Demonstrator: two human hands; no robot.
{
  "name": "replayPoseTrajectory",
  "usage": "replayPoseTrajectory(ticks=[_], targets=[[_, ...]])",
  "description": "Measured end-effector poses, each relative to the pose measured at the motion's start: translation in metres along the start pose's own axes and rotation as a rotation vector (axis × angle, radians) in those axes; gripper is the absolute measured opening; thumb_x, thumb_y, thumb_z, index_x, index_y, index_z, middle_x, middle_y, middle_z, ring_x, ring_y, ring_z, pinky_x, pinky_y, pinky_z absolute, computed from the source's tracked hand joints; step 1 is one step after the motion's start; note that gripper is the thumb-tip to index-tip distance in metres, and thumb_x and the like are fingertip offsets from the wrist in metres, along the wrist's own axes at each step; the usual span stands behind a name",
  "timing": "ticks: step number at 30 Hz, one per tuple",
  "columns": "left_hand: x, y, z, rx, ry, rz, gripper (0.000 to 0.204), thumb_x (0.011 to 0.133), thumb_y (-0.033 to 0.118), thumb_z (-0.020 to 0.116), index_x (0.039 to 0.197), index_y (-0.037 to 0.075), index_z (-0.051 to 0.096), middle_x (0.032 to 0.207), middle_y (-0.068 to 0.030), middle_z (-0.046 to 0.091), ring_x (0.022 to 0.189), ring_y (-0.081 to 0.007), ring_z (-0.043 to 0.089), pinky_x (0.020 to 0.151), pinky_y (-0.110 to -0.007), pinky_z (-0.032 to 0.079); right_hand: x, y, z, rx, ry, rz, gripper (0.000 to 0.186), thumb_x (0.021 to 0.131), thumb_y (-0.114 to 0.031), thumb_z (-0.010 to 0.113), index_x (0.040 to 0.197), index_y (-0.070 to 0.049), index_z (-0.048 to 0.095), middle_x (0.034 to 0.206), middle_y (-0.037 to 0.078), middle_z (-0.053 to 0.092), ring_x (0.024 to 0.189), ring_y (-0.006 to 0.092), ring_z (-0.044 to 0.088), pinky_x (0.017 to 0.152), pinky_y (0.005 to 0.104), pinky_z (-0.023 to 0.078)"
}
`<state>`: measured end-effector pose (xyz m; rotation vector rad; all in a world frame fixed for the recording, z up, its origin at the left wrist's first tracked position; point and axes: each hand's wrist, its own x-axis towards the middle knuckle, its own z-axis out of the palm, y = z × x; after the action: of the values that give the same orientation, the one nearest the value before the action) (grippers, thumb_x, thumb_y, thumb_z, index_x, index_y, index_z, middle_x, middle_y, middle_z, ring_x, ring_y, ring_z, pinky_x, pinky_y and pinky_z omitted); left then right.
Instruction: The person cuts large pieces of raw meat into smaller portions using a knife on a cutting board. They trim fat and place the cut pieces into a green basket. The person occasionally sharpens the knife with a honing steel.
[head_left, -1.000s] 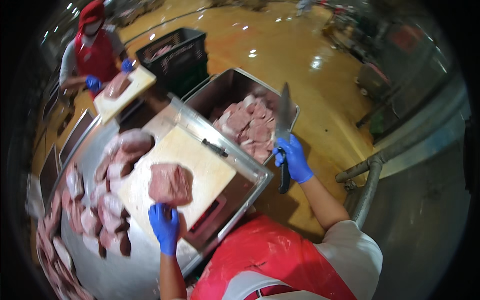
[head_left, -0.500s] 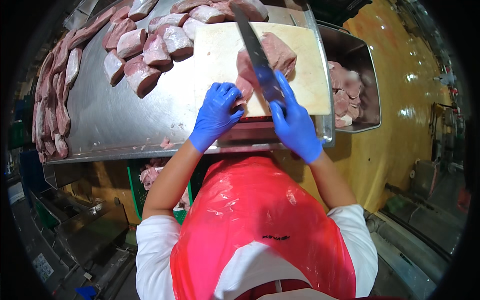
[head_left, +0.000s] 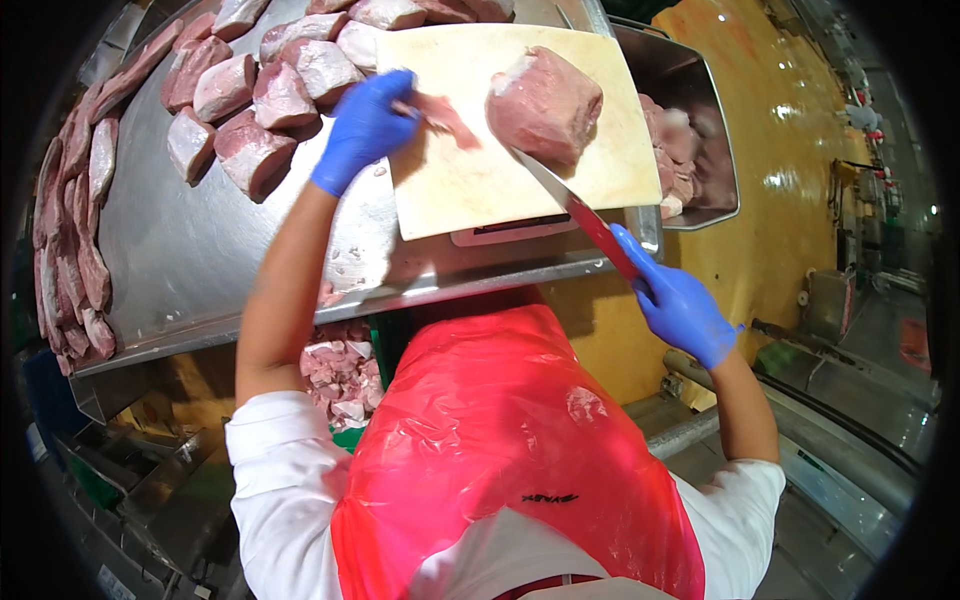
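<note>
My left hand (head_left: 368, 127), in a blue glove, pinches a thin strip of meat (head_left: 447, 118) over the left side of the white cutting board (head_left: 440, 195). A thick chunk of raw meat (head_left: 548, 105) sits on the board's right half, apart from that hand. My right hand (head_left: 683, 305), gloved in blue too, is closed round the handle of a long knife (head_left: 572, 205) beyond the board's near right corner. The blade slants up and left, its tip close to the lower edge of the chunk.
Several meat chunks (head_left: 225, 88) lie on the steel table (head_left: 170, 235), with long strips (head_left: 75, 250) along its left edge. A steel tub (head_left: 722, 170) with meat slices stands to the right. Below the near edge, a green crate (head_left: 377, 345) holds trimmings (head_left: 340, 370).
My left hand has moved left and away from me with the meat strip, now apart from the chunk. My right hand has drawn the knife off the chunk, toward me and right.
</note>
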<state>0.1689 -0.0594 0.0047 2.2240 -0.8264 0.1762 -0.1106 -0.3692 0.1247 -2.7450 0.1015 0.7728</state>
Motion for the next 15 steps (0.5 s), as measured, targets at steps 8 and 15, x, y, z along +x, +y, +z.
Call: replayPoseTrajectory(ticks=[8,15], targets=[[-0.152,0.022,-0.148,-0.201,0.714,-0.347,0.021,0.087,0.001,0.067,0.107,-0.002,0.063,0.092,-0.0060,0.066,0.083,-0.0104,0.059,0.076,-0.023,0.049,0.020,0.020,0.003,0.661,0.350,-0.080,0.071,0.097,-0.006,0.061,0.160,-0.017,0.028,0.080,0.008,0.068,0.061,0.0092,0.058,0.057,0.0273,0.048],[-0.340,0.041,-0.060,0.100,1.150,-0.740,0.029,0.079,0.000,0.064,0.107,-0.003,0.069,0.106,-0.0142,0.071,0.078,-0.0107,0.050,0.072,-0.027,0.041,0.086,0.035,-0.003,1.089,0.324,-0.160,0.063,0.099,-0.007,0.061,0.155,-0.004,0.032,0.080,0.006,0.066,0.054,0.0071,0.054,0.044,0.0223,0.041]])
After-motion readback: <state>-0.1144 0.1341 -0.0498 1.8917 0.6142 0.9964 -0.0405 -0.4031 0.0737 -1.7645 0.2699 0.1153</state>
